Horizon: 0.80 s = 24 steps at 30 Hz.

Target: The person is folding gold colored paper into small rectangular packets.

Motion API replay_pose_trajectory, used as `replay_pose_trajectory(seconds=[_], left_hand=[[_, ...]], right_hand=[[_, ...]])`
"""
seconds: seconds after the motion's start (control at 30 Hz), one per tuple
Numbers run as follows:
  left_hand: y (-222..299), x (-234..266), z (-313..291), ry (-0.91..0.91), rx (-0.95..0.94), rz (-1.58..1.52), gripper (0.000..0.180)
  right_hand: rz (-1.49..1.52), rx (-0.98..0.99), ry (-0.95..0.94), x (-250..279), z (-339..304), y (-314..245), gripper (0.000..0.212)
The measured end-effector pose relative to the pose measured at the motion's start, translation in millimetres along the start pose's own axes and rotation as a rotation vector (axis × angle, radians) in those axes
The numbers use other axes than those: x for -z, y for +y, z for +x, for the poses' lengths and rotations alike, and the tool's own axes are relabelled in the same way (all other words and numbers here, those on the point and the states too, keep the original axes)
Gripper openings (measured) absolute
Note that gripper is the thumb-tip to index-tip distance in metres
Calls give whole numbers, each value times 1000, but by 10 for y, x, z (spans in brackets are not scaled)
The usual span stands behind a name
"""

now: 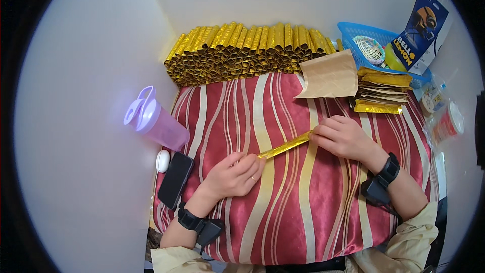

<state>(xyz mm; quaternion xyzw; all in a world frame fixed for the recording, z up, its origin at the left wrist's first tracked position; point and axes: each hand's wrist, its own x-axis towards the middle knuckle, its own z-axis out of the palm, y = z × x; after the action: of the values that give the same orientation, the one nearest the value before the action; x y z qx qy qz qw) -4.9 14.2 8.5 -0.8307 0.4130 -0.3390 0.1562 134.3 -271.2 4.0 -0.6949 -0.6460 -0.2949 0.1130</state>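
A narrow gold foil paper tube (pixel 286 146) stretches at a slant between my two hands, above the middle of the striped cloth. My left hand (pixel 235 174) pinches its near left end, fingers closed, with a ring on one finger. At the far right end, the fingers of my right hand (pixel 339 135) close round the tip. Beyond my hands, a large stack of similar gold tubes (pixel 242 53) lies against the back wall, open ends facing me. A pile of gold-and-brown paper sheets (pixel 381 91) sits past my right hand, with a brown sheet (pixel 331 74) beside it.
Red striped cloth (pixel 242 227) covers the table. At left stand a purple shaker bottle (pixel 159 124), a white oval case (pixel 162 161) and a black phone (pixel 175 180). A blue basket (pixel 348 35) holding a dark blue package (pixel 422 28) is at back right, near a plastic cup (pixel 449 121).
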Motion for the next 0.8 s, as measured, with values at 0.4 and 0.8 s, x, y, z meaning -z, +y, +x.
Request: replay_pose_trajectory(seconds=[0.4, 0.8], left_hand=[[25, -138, 52, -67, 186, -308, 27], [13, -219, 59, -64, 251, -425, 29]], right_hand=[[36, -11, -109, -80, -40, -54, 21], [22, 35, -106, -123, -24, -83, 26]])
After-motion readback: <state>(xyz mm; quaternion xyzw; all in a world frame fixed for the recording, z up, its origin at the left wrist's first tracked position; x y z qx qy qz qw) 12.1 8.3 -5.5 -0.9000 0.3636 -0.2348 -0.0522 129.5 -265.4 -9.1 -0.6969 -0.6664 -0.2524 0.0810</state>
